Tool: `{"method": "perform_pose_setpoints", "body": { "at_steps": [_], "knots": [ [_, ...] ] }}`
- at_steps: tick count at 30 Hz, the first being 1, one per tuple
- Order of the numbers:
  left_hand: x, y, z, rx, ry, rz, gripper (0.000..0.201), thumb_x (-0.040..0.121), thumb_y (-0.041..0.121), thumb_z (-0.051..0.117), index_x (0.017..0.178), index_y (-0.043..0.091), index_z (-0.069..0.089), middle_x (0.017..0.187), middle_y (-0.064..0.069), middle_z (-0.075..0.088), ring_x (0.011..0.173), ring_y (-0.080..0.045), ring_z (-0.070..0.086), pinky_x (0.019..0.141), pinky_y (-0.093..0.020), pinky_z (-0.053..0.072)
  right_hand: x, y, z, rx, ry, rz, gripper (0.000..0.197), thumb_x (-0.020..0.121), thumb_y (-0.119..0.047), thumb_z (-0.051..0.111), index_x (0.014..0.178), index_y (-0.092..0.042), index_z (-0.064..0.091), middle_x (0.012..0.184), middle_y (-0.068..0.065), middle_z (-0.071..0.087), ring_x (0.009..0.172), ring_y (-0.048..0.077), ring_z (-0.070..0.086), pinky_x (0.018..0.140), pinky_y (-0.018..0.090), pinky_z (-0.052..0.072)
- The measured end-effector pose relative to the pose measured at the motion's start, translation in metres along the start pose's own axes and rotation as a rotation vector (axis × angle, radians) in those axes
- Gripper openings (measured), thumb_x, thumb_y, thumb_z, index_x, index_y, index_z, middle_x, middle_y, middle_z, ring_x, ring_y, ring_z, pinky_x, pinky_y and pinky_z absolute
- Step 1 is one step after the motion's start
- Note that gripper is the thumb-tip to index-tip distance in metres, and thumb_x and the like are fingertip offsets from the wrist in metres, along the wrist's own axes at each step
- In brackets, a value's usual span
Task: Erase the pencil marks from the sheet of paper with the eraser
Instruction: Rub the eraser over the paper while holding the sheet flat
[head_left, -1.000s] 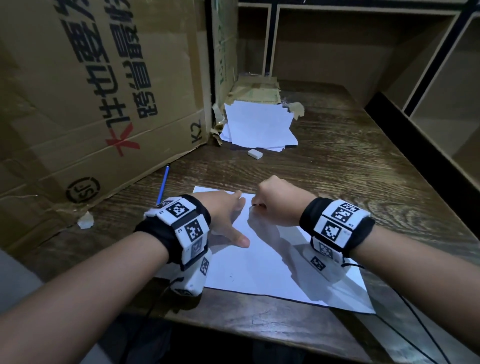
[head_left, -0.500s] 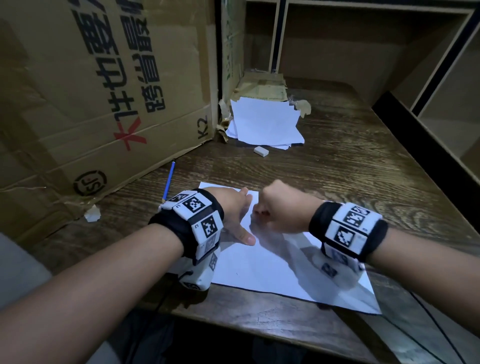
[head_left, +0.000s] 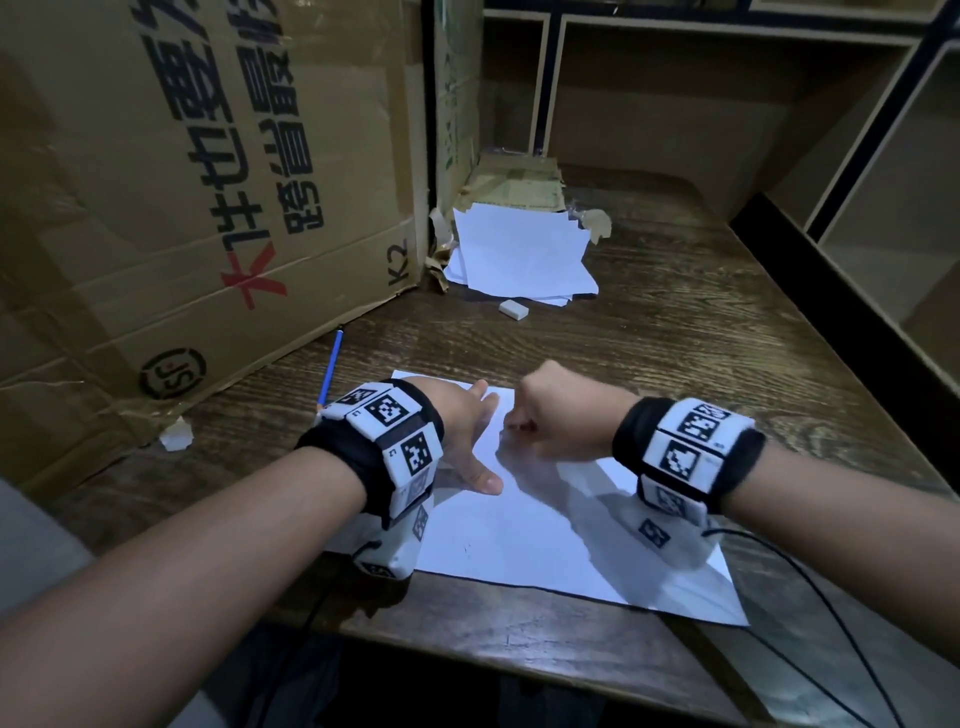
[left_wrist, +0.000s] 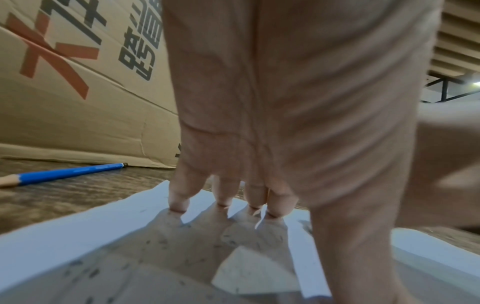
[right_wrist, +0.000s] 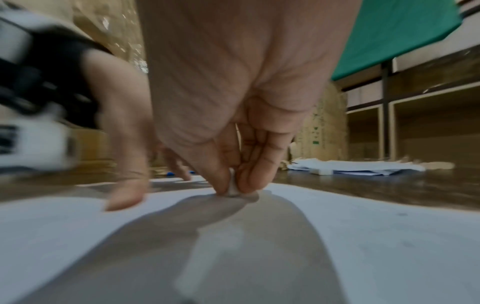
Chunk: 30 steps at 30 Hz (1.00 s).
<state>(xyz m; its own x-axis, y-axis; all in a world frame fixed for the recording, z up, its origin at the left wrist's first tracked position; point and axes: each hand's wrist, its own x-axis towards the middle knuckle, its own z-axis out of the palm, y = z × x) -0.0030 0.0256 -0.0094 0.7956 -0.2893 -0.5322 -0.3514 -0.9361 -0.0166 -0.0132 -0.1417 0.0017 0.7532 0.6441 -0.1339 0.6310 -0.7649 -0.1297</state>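
Note:
A white sheet of paper (head_left: 524, 535) lies on the wooden desk near its front edge. My left hand (head_left: 470, 431) lies flat on the sheet's upper left part, its fingertips (left_wrist: 179, 203) pressing the paper. My right hand (head_left: 540, 421) is curled beside it and pinches a small white eraser (right_wrist: 233, 188) between thumb and fingers, its tip touching the paper. The head view hides the eraser inside the fist. Grey eraser crumbs (left_wrist: 155, 244) dot the sheet under my left palm.
A blue pencil (head_left: 331, 371) lies left of the sheet. A second white eraser (head_left: 513, 309) sits in front of a stack of white papers (head_left: 519, 254) at the back. A large cardboard box (head_left: 182, 182) stands on the left; shelves on the right.
The right fist has shifted slightly over the upper part of the sheet while the left hand stays flat on it. The head camera has moved a little.

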Motion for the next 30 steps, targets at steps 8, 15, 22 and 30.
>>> {"method": "perform_pose_setpoints", "body": {
  "at_steps": [8,15,22,30],
  "knots": [
    [0.0,0.0,0.001,0.043,-0.014,0.018,0.121,0.079,0.076,0.061,0.16,0.022,-0.011,0.166,0.003,-0.019,0.151,-0.027,0.021,0.115,-0.041,0.032,-0.006,-0.01,0.005,-0.022,-0.024,0.012,0.042,0.09,-0.026,0.057,0.052,-0.013,0.045,0.051,0.002,0.038,0.051,0.025,0.04,0.051,0.033,0.038],
    [-0.004,0.004,-0.005,0.044,0.009,0.032,0.116,0.084,0.07,0.059,0.16,0.015,-0.009,0.167,-0.001,-0.014,0.148,-0.023,0.028,0.111,-0.035,0.035,0.023,-0.001,-0.006,-0.036,0.048,0.116,0.027,0.091,-0.02,0.054,0.068,-0.008,0.059,0.059,0.003,0.043,0.063,0.031,0.052,0.059,0.033,0.046],
    [0.001,-0.002,0.004,0.059,0.035,0.035,0.119,0.077,0.074,0.065,0.161,0.02,0.001,0.168,0.002,-0.011,0.152,-0.025,0.019,0.111,-0.037,0.032,-0.007,-0.022,-0.004,-0.059,-0.087,-0.012,0.03,0.093,-0.027,0.058,0.069,-0.012,0.067,0.057,-0.002,0.043,0.051,0.013,0.041,0.056,0.031,0.037],
    [-0.005,0.002,-0.002,0.04,0.018,0.027,0.12,0.08,0.073,0.063,0.16,0.021,-0.01,0.168,0.004,-0.011,0.152,-0.024,0.019,0.113,-0.036,0.03,0.015,-0.009,-0.002,-0.077,0.01,0.047,0.023,0.092,-0.021,0.053,0.079,-0.009,0.068,0.06,-0.001,0.04,0.065,0.031,0.054,0.066,0.039,0.055]
  ]
}}
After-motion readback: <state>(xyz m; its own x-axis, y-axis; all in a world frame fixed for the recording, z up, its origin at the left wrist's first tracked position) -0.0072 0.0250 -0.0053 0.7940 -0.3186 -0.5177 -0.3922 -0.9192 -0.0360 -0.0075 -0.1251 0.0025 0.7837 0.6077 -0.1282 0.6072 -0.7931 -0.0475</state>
